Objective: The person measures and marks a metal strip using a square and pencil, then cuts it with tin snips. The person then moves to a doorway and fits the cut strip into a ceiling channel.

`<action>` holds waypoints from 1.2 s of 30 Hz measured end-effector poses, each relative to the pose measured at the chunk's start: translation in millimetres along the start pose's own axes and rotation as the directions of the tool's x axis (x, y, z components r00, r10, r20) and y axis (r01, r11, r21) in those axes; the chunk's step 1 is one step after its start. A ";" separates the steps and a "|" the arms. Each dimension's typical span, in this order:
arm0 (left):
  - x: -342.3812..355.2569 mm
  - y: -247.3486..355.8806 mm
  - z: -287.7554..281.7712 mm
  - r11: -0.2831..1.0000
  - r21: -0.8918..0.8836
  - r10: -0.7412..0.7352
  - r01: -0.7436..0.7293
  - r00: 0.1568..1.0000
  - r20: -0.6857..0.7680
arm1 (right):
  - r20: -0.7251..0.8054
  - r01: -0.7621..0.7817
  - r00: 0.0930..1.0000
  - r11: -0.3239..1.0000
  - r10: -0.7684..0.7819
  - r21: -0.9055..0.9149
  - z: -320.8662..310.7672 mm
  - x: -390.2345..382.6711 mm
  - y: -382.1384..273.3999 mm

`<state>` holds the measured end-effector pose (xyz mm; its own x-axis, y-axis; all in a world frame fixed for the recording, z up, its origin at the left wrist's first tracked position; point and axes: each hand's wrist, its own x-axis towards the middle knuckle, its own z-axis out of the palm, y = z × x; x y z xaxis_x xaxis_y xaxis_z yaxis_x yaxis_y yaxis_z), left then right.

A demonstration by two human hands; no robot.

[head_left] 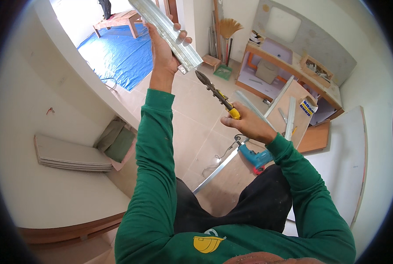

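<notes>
My left hand is closed around a galvanised metal channel, lifted at the upper middle. My right hand grips tin snips with yellow handles, their dark jaws pointing up toward the channel's lower end, a short gap from it. Below my right hand, a teal power drill with a cord lies on a light wooden board, where metal profiles and a small blue-and-white box also rest.
A workbench with a wooden tray stands at the back right, beside a broom and green dustpan. Stacked boards lie left; a panel leans right. Beyond the opening are a blue tarp and low wooden table.
</notes>
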<state>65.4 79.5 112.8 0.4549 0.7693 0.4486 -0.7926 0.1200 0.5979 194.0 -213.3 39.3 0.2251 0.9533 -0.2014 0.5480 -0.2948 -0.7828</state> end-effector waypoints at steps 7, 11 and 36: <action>1.7 -10.9 0.5 0.999 0.002 -0.034 0.034 0.998 0.045 | 0.029 0.010 1.000 1.000 -0.011 0.019 3.1 -1.9 -12.4; 3.4 -7.1 -3.6 0.999 -0.025 -0.023 0.024 0.999 0.042 | 0.025 0.013 1.000 0.998 -0.015 0.062 6.1 -1.9 -0.1; -3.8 -26.9 17.9 0.988 0.129 -0.096 0.080 0.988 0.125 | -0.019 0.005 1.000 1.000 -0.005 0.013 7.9 -3.9 -16.5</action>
<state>92.2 62.2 106.9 0.5761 0.6700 0.4682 -0.6946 0.0994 0.7125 177.7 -211.7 48.3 0.2377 0.9533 -0.1861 0.5387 -0.2888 -0.7914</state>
